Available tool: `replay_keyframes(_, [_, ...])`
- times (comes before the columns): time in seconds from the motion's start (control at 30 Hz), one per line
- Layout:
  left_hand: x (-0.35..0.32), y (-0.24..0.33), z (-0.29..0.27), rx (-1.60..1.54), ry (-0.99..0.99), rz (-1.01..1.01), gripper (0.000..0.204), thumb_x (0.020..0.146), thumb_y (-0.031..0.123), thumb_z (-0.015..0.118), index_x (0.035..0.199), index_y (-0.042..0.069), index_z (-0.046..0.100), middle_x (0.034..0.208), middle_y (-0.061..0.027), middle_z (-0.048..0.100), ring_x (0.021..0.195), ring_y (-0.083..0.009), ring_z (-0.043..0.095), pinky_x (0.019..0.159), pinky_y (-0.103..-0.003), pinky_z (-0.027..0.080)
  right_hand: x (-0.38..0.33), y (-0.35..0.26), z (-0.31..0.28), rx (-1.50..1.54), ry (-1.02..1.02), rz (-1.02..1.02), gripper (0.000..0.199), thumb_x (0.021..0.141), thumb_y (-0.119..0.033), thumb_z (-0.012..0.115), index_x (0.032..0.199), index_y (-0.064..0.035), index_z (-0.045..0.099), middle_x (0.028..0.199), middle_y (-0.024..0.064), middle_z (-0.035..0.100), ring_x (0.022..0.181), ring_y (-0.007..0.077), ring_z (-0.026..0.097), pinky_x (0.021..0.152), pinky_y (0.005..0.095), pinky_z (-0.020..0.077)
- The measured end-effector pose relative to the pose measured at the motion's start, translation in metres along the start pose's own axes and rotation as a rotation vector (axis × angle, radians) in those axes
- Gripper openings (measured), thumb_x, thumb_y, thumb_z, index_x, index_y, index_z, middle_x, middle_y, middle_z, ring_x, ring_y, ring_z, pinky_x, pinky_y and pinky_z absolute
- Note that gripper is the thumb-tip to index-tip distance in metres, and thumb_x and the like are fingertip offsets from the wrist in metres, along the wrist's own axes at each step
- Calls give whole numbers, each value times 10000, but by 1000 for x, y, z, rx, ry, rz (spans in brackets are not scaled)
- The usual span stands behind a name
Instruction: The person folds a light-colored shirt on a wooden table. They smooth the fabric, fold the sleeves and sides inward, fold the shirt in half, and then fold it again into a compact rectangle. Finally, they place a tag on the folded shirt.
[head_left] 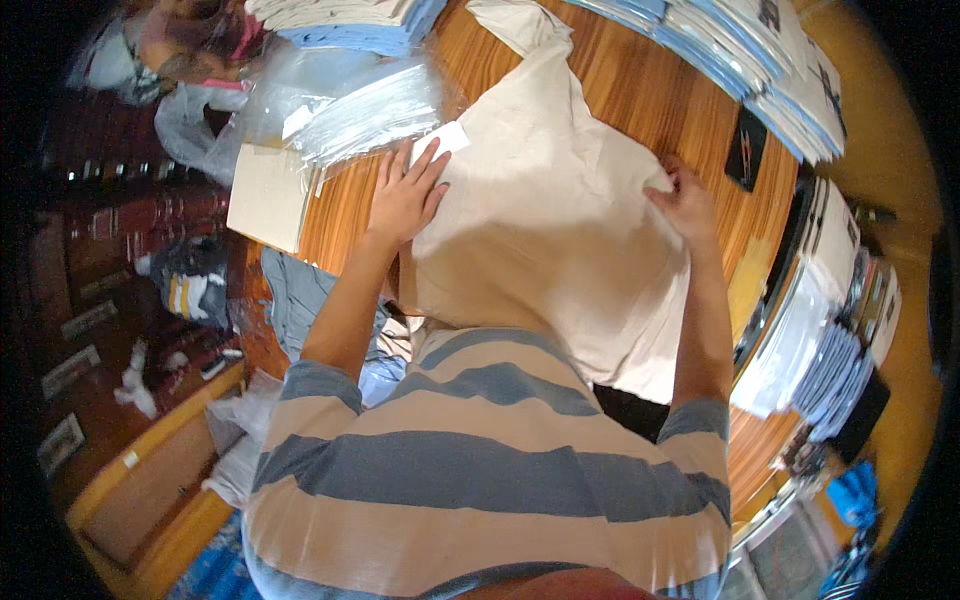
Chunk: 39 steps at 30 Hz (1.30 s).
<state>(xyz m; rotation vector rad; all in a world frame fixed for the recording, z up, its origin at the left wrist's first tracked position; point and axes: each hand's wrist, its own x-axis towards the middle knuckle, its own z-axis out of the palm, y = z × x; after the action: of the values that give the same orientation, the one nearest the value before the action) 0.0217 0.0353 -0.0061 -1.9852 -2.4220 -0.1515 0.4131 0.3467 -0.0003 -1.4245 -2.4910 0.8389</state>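
Cloth (540, 190) on wood table (625, 85), left hand (405, 200) flat, touching white card (456, 138), right hand (688, 205) pinching cloth's edge, hands apart.

1. Wood-grained table (640, 90), brown with dark streaks.
2. Clear plastic sleeves (375, 110), heaped at left.
3. Cream rectangular panel (265, 200), just below the sleeves.
4. Folded garments (715, 50), white and blue, stacked at upper right.
5. Flat black rectangular object (742, 175), near that stack.
6. Bright blue bundle (853, 490), lower right.
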Motion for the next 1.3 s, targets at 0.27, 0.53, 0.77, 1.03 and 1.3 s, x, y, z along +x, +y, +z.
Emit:
replay_keyframes(0.27, [-61,-10,-10,157,21,-357,571,1029,417,570,1553,192,535,1687,-130,377,1564,-418,281,1270,-593,188,3,-5,-1,-15,-393,-226,438,919,-295,757,1269,-39,703,1234,202,719,1095,407,697,959,470,543])
replay_keyframes(0.53, [-13,45,-8,-119,85,-196,660,1062,485,503,1614,133,413,1707,-213,288,1584,-452,216,1280,-595,162,-20,-19,-40,246,-528,-149,563,897,-255,815,1353,15,629,1252,212,717,1132,304,715,948,407,556])
replay_keyframes(0.77, [7,17,14,-97,-40,-18,661,1059,539,513,1651,289,356,1755,-37,241,1610,-376,188,1298,-585,137,-22,103,-122,-381,-380,188,632,814,-312,847,1322,10,653,1321,232,691,1160,360,703,940,452,565])
replay_keyframes(1.03, [43,49,-3,-262,-33,213,674,985,461,639,1599,266,442,1740,-74,268,1585,-393,234,1298,-588,132,-125,98,-15,-184,435,77,661,995,-436,658,1533,-80,509,1511,246,559,1409,438,516,1171,503,412])
replay_keyframes(1.3, [130,81,45,-23,101,70,847,1005,722,445,1663,200,337,1740,-175,232,1577,-509,175,1271,-646,112,-153,100,10,-425,414,257,832,1030,-636,495,1665,-130,313,1734,156,272,1602,422,200,1274,605,172])
